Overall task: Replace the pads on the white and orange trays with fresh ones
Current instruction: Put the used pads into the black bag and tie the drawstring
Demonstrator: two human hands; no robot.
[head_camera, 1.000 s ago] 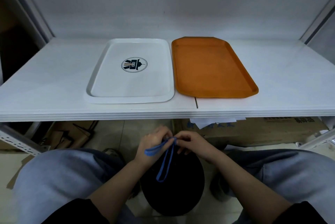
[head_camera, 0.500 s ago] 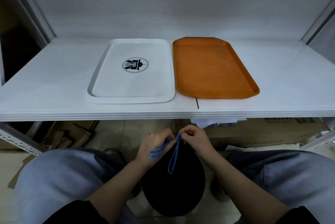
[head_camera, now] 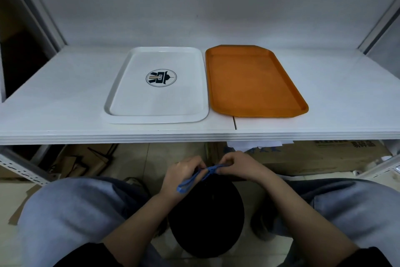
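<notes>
Since the earlier frames, both hands have been drawn closer together over the mouth of the black, rounded bag [head_camera: 206, 212], and the blue flat drawstring [head_camera: 195, 178], formerly hanging in a loose loop, is now pulled short between them; the left hand [head_camera: 184, 174] is curled about one strand, and the right hand [head_camera: 234, 166] pinches the other between thumb and fingertips; whether the cord is being tied or loosened cannot be told.

Progress is judged as partial: the white rectangular plastic tray [head_camera: 158, 115], smooth, glossy and marked with a dark round emblem, lies bare on the white shelf [head_camera: 54, 93]; the orange plastic tray with clipped corners [head_camera: 255, 113], matt and slightly mottled, lies just beside it to the right, likewise bare; no pad, used or fresh, is visible on either. Removal of the old pads thus appears done; the laying of fresh pads on both trays remains outstanding.

Brown cardboard boxes [head_camera: 324, 158] and white paper scraps [head_camera: 255, 144] are noted beneath the shelf; the bag rests between the knees, clad in grey fabric.
</notes>
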